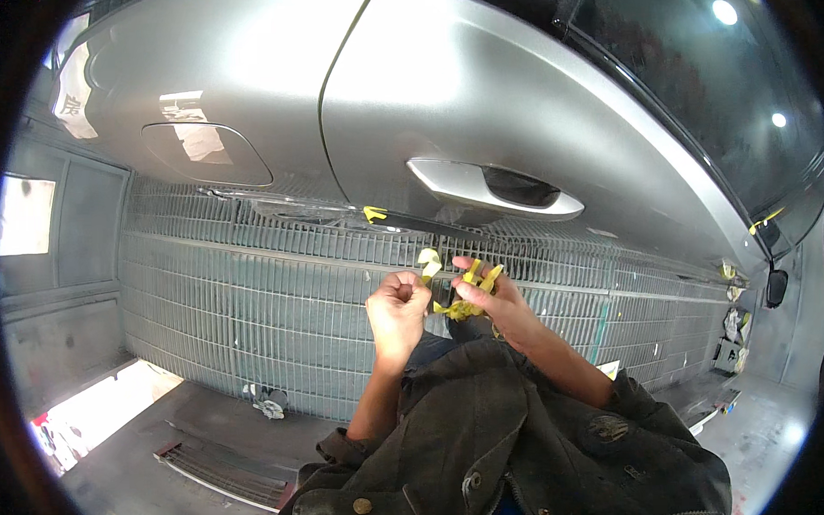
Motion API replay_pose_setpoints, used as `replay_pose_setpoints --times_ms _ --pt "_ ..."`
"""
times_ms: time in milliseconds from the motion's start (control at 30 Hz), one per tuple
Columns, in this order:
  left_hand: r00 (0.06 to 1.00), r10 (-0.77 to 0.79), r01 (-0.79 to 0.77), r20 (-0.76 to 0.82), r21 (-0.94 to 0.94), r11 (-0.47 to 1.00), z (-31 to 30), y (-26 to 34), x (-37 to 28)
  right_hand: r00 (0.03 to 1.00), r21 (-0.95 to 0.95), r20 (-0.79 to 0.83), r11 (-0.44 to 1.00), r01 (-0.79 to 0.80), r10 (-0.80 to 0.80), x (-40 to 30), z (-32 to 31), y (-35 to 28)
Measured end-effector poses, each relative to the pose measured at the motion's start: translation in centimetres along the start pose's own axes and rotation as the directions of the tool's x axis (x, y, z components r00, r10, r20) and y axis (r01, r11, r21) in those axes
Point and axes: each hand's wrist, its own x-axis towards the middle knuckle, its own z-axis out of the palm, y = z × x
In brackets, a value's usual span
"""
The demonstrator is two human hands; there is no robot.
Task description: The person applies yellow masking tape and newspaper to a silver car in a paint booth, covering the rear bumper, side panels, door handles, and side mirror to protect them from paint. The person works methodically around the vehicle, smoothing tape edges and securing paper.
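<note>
My left hand (398, 316) has its fingers closed around the end of a short yellow strip of masking tape (430, 264), whose pale curled end sticks up. Close beside it, my right hand (505, 305) holds a crumpled bunch of yellow masking tape (463, 309), with loose strips standing up between thumb and fingers. Both hands are in front of my dark jacket (472, 419), apart from the car. Beyond them is a silver-grey car door (515, 104) with its door handle (443, 178). A yellow tape piece (374, 214) sticks at the door's lower rear corner.
A fuel flap (208, 156) lies left of the door seam. At far right are a side mirror (777, 287) and more yellow tape (765, 222). Metal floor grating (298, 302) runs beneath me. A slatted panel (222, 475) and crumpled scrap (269, 409) lie behind at left.
</note>
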Motion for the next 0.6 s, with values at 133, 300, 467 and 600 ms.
replay_pose_setpoints --times_ms 133,300,467,600 --pt "0.986 -0.068 0.081 0.150 -0.083 0.993 -0.7 0.7 -0.7 0.990 0.056 -0.008 0.989 0.138 -0.138 -0.5 1.1 0.4" --pt "0.987 0.039 -0.059 0.156 0.125 0.990 -0.4 -0.5 -1.7 0.991 0.356 -0.008 0.926 0.125 -0.131 -1.5 2.0 0.4" --pt "0.789 0.493 -0.600 0.367 0.635 0.486 0.7 -1.4 -4.1 0.981 0.293 -0.140 0.940 0.172 -0.136 -3.2 2.4 2.5" --pt "0.682 0.554 -0.720 0.478 0.571 0.394 1.7 -1.6 -7.0 0.926 0.111 -0.290 0.953 0.281 -0.240 -3.9 1.9 4.8"
